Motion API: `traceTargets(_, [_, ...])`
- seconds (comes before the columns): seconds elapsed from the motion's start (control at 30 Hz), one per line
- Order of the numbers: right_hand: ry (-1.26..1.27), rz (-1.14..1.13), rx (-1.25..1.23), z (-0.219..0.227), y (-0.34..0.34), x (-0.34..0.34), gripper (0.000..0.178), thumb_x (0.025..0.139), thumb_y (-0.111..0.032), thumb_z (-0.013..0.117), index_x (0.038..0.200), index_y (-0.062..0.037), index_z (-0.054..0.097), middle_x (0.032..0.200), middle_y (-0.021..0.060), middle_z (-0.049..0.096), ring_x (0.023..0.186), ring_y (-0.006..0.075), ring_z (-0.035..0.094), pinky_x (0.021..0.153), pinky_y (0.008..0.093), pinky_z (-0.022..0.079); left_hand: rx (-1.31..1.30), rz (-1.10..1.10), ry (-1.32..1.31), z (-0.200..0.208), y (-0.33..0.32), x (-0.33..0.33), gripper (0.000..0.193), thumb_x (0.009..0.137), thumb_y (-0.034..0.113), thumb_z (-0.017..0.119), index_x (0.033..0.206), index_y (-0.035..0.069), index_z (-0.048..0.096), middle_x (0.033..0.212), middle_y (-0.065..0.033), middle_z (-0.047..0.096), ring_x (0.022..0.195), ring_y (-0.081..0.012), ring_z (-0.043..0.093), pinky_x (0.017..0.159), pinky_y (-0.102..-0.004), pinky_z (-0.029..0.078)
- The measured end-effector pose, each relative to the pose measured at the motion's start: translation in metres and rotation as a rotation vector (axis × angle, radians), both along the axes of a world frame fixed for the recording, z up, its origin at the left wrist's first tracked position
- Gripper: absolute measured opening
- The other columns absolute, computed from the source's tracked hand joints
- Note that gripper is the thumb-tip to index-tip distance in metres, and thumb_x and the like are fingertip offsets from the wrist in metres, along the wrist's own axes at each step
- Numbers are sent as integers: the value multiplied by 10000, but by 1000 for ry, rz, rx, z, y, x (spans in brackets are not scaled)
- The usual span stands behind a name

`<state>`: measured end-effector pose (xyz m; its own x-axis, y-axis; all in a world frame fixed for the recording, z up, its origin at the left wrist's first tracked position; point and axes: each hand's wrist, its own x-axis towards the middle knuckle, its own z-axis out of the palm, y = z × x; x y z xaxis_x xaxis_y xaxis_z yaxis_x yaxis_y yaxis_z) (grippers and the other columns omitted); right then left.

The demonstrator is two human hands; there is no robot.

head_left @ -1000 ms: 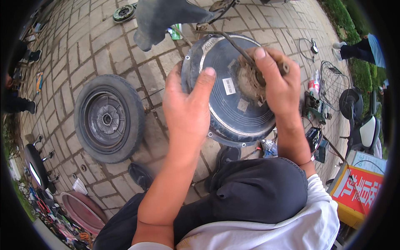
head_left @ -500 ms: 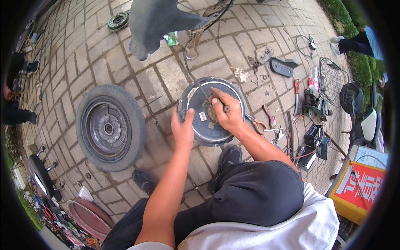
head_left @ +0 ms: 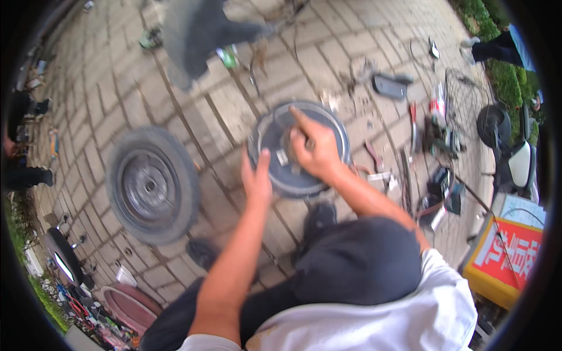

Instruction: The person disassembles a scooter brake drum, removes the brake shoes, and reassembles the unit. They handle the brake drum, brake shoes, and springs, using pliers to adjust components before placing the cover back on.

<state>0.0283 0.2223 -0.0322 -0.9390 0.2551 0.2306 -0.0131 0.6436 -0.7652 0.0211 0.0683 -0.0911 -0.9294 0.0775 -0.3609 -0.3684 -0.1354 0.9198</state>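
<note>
Blurred by motion, a dark round wheel hub motor (head_left: 293, 178) lies face up in front of me, with a pale label on its face. My left hand (head_left: 256, 178) holds its left rim, thumb on the face and fingers at the edge. Over its middle, my right hand (head_left: 319, 149) is closed round the stubby axle (head_left: 310, 143), index finger stretched toward the far rim. My right palm and fingers hide much of the centre. To the left lies a scooter wheel with its tyre (head_left: 190, 193), flat on the bricks.
A dark scooter fender (head_left: 202, 41) hangs ahead. On the right lie red-handled pliers (head_left: 370, 172), a red-handled tool (head_left: 414, 128), a black plastic part (head_left: 391, 85) and a wire basket (head_left: 465, 93). A reddish basin (head_left: 126, 310) sits lower left. Another person's legs (head_left: 497, 52) stand far right.
The whole view has shifted and blurred. My right hand has moved slightly up over the motor, its index finger now straighter toward the far rim. My left hand stays at the left rim.
</note>
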Motion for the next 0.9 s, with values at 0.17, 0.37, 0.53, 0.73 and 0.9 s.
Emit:
traceTargets(0.17, [5,-61,-171,-24,6,7,425,897,-58,578,1315,19,578,825,133,704,647,157,620,634,282,503,196,44,-108,-9,6,1,591,940,175,656,1426,-54,410,1314,-162,559,1191,-235,542,1032,-348,425])
traceTargets(0.37, [79,-72,-217,21,23,4,388,911,-54,568,1285,48,591,834,95,699,696,122,605,653,259,493,201,43,-70,61,21,-7,518,928,144,668,1360,-61,467,1254,-157,593,1111,-213,582,974,-332,463])
traceTargets(0.53, [77,-112,-389,120,12,-18,384,928,-104,572,1261,88,593,837,80,686,732,90,582,665,248,489,394,-22,-69,156,8,-28,482,927,149,676,1319,-70,501,1173,-134,640,1041,-186,606,933,-307,474])
traceTargets(0.73, [-30,-82,-208,-24,11,8,368,906,-59,539,1255,16,628,785,118,695,686,161,654,672,281,506,-5,-80,25,5,-2,7,637,940,239,662,1439,-56,399,1390,-171,523,1266,-237,504,1080,-346,374])
traceTargets(0.9, [-63,-74,-277,-28,0,11,415,902,-65,548,1304,32,583,818,126,693,701,162,642,688,292,511,79,-23,-49,2,-9,7,565,933,158,645,1413,-48,430,1321,-143,560,1178,-223,548,1040,-360,421])
